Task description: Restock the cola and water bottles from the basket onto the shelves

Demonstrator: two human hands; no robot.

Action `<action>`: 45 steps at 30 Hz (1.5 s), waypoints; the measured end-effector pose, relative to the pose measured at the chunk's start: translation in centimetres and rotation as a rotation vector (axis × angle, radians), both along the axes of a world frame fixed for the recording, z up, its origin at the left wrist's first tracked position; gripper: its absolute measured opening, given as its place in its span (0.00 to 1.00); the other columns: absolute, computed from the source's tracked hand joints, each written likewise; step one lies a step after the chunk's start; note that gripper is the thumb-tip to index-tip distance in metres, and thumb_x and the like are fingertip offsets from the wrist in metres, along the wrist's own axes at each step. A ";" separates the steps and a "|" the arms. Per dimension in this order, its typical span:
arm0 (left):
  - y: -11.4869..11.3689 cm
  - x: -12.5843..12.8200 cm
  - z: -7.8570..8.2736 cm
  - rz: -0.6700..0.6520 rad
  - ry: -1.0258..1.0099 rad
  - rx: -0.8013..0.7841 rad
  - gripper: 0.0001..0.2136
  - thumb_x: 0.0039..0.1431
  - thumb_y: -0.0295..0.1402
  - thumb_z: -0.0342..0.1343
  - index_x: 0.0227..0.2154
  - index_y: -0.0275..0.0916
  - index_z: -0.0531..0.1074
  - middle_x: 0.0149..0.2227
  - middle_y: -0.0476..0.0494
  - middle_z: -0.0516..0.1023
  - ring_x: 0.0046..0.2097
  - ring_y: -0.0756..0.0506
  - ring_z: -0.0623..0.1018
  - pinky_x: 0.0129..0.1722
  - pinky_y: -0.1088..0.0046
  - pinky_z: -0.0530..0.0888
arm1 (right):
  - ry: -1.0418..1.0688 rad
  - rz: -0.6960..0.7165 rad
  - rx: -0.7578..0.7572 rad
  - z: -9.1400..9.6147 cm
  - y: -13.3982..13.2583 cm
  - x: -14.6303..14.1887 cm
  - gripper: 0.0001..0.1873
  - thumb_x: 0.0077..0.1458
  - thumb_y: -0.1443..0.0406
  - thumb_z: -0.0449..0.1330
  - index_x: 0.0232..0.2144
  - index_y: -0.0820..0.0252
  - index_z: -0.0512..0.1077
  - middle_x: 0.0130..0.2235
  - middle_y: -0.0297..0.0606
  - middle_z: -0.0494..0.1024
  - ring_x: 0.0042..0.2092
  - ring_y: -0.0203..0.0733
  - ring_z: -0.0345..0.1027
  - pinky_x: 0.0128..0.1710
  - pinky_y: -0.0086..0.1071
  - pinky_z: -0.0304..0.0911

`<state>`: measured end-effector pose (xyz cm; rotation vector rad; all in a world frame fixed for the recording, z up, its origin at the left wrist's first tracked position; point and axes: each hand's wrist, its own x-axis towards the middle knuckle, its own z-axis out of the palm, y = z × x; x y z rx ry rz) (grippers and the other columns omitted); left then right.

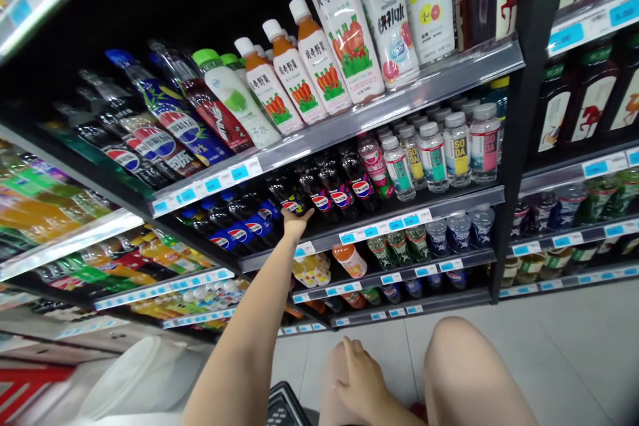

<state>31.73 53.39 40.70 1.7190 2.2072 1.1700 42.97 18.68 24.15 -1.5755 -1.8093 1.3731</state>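
The left hand (297, 221) is stretched up to a middle shelf (449, 203). There a dark Pepsi bottle (291, 198) is touched at its base, at 12 o'clock from the hand; whether the grip is closed on it cannot be told. The right hand (360, 379) is laid on a bare knee (332, 359), its grip released and holding nothing. Clear soda bottles (456, 146) are ranged at 3 o'clock from the Pepsi bottle.

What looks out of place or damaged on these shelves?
Nothing stands out. The bottles stand in even rows on the shelves, none fallen or leaking. The left hand touches a cola bottle; the right hand rests on a knee.
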 end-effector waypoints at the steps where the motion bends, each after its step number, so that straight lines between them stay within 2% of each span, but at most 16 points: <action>1: 0.4 -0.3 -0.1 -0.017 -0.003 -0.061 0.36 0.48 0.34 0.71 0.56 0.35 0.57 0.52 0.30 0.75 0.57 0.34 0.77 0.58 0.55 0.74 | 0.000 0.004 -0.003 -0.1 0.0 0.0 0.45 0.54 0.68 0.66 0.71 0.66 0.58 0.65 0.54 0.67 0.62 0.57 0.66 0.64 0.45 0.63; 3: 0.7 -0.7 -0.2 -0.013 0.010 -0.128 0.35 0.45 0.34 0.73 0.53 0.36 0.60 0.49 0.31 0.77 0.57 0.32 0.77 0.57 0.55 0.75 | 0.005 0.012 -0.013 -0.4 -0.1 -0.1 0.46 0.53 0.67 0.67 0.71 0.66 0.57 0.67 0.54 0.64 0.65 0.57 0.63 0.66 0.45 0.61; 6: 0.7 -0.5 -0.4 -0.032 0.047 -0.177 0.36 0.40 0.33 0.76 0.51 0.36 0.62 0.50 0.30 0.78 0.58 0.29 0.77 0.59 0.53 0.74 | 0.009 0.020 -0.016 -0.9 -0.1 -0.3 0.47 0.53 0.66 0.67 0.71 0.65 0.57 0.68 0.53 0.63 0.67 0.56 0.61 0.68 0.44 0.59; 9: 0.5 0.5 -0.7 -0.150 0.051 -0.172 0.37 0.39 0.30 0.75 0.52 0.36 0.62 0.53 0.30 0.77 0.57 0.33 0.78 0.60 0.56 0.73 | -0.001 0.028 -0.008 -1.2 -0.1 -0.6 0.46 0.52 0.67 0.67 0.71 0.65 0.57 0.68 0.53 0.63 0.66 0.56 0.62 0.68 0.45 0.59; 12: 0.5 1.4 -1.1 -0.297 0.043 -0.123 0.41 0.36 0.23 0.73 0.56 0.37 0.61 0.59 0.31 0.72 0.60 0.36 0.75 0.63 0.60 0.71 | -0.013 0.030 -0.003 -1.4 -0.2 -0.9 0.46 0.53 0.67 0.67 0.71 0.64 0.58 0.68 0.53 0.62 0.67 0.58 0.61 0.68 0.45 0.59; 15: 0.6 1.7 -1.5 -0.345 0.067 -0.107 0.45 0.32 0.19 0.71 0.58 0.36 0.60 0.62 0.30 0.68 0.65 0.35 0.70 0.67 0.60 0.67 | -0.015 0.041 0.005 -1.5 -0.4 -1.1 0.45 0.52 0.66 0.69 0.70 0.63 0.60 0.68 0.53 0.62 0.66 0.59 0.62 0.66 0.47 0.61; 21: 1.2 1.7 -1.6 -0.236 0.090 -0.190 0.46 0.31 0.22 0.74 0.57 0.35 0.59 0.63 0.27 0.66 0.66 0.32 0.68 0.66 0.56 0.66 | -0.032 0.081 0.005 -1.2 -0.5 -0.9 0.45 0.52 0.65 0.69 0.70 0.62 0.60 0.66 0.52 0.65 0.63 0.62 0.65 0.64 0.50 0.64; 25: 1.7 2.2 -1.3 -0.192 0.114 -0.223 0.42 0.34 0.22 0.74 0.55 0.33 0.60 0.63 0.21 0.66 0.65 0.30 0.70 0.63 0.58 0.69 | -0.045 0.105 0.023 -1.0 -0.4 -0.8 0.43 0.53 0.66 0.69 0.69 0.62 0.62 0.64 0.53 0.67 0.63 0.62 0.64 0.65 0.51 0.63; 30: 2.3 2.4 -1.2 -0.103 0.130 -0.297 0.33 0.34 0.22 0.74 0.46 0.34 0.66 0.54 0.20 0.76 0.59 0.25 0.76 0.57 0.53 0.73 | -0.043 0.142 0.038 -1.2 -0.5 -0.8 0.45 0.51 0.65 0.69 0.69 0.63 0.61 0.64 0.55 0.66 0.62 0.64 0.65 0.64 0.52 0.64; 35: 2.6 2.4 -1.3 -0.048 0.087 -0.313 0.28 0.33 0.22 0.73 0.42 0.36 0.70 0.51 0.23 0.79 0.56 0.26 0.78 0.54 0.54 0.75 | -0.075 0.198 0.044 -1.0 -0.6 -0.3 0.43 0.53 0.63 0.70 0.69 0.62 0.62 0.65 0.55 0.65 0.62 0.65 0.65 0.63 0.53 0.65; 40: 2.1 2.2 -1.5 -0.008 0.004 -0.257 0.27 0.35 0.23 0.72 0.42 0.36 0.72 0.48 0.26 0.81 0.55 0.26 0.79 0.54 0.53 0.75 | -0.075 0.217 0.062 -0.4 -0.7 0.4 0.41 0.52 0.63 0.71 0.66 0.62 0.65 0.63 0.53 0.68 0.61 0.64 0.66 0.63 0.53 0.64; 42: 1.8 1.9 -1.4 0.032 -0.039 -0.197 0.24 0.40 0.23 0.69 0.43 0.35 0.71 0.47 0.28 0.81 0.55 0.28 0.79 0.56 0.53 0.75 | -0.065 0.216 0.066 -0.3 -0.8 0.7 0.41 0.51 0.63 0.71 0.66 0.61 0.66 0.62 0.52 0.69 0.60 0.64 0.67 0.63 0.54 0.65; 45: 1.6 1.2 -0.8 0.126 -0.100 -0.046 0.18 0.52 0.23 0.61 0.47 0.34 0.69 0.50 0.29 0.79 0.58 0.33 0.77 0.61 0.55 0.71 | -0.055 0.226 0.064 -0.3 -1.0 0.9 0.41 0.51 0.64 0.71 0.65 0.62 0.66 0.61 0.53 0.69 0.59 0.65 0.67 0.61 0.55 0.66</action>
